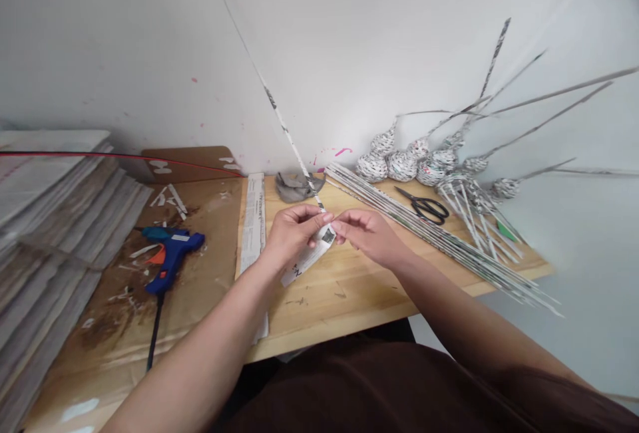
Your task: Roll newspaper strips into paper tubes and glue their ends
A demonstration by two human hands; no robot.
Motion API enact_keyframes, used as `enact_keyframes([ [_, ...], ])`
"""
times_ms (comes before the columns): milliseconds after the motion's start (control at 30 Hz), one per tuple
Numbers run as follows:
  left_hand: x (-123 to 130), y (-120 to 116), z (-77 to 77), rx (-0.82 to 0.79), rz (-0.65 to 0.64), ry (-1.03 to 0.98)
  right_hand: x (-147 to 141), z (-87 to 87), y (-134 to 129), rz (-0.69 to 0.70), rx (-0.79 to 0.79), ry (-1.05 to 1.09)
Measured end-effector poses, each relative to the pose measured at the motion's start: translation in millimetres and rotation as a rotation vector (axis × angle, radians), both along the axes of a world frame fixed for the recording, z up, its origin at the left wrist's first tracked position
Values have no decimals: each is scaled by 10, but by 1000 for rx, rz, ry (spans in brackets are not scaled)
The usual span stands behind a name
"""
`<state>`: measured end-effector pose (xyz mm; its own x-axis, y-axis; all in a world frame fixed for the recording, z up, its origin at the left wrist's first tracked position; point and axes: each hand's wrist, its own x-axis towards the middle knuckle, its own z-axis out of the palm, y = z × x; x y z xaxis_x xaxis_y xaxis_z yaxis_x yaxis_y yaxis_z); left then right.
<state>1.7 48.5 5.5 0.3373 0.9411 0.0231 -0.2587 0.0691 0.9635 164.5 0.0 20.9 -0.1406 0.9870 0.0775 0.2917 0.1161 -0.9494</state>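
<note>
A strip of newspaper (308,261) is partly rolled into a long thin paper tube (285,128), which slants up and away to the left. My left hand (295,230) pinches the tube near its lower end, thumb on top. Close beside it, my right hand (367,235) pinches the edge of the paper where the flat part meets the roll. The loose tail of the strip hangs below my fingers over the wooden table (344,296). Under the tube, near the wall, lies a crumpled grey cloth (294,188).
Finished paper tubes (424,227) lie diagonally at right, beside black scissors (428,208) and several woven paper gourd shapes (402,165) with long stems. Flat newspaper strips (253,220) lie left of my hands. Further left are a blue glue gun (174,257) and stacked newspapers (60,233).
</note>
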Motion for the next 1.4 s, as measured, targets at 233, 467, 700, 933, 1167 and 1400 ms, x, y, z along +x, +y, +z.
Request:
enact_keyframes([
  [233, -15, 15, -39, 25, -46, 71, 130, 6, -4, 104, -115, -57],
  [467, -17, -56, 1, 233, -124, 204, 193, 203, 4, 99, -153, 86],
  [700, 6, -149, -34, 604, -79, 441, 76, 164, -57, -6, -167, -27],
  [933, -3, -165, -61, 784, -20, 572, 85, 144, -94, -21, -130, -68],
  [1167, -41, -103, -52, 912, 27, 618, 115, -16, 26, -14, -122, -22],
  [1400, -226, 146, -33, 718, 263, 669, 211, -532, 270, -149, 188, 65],
])
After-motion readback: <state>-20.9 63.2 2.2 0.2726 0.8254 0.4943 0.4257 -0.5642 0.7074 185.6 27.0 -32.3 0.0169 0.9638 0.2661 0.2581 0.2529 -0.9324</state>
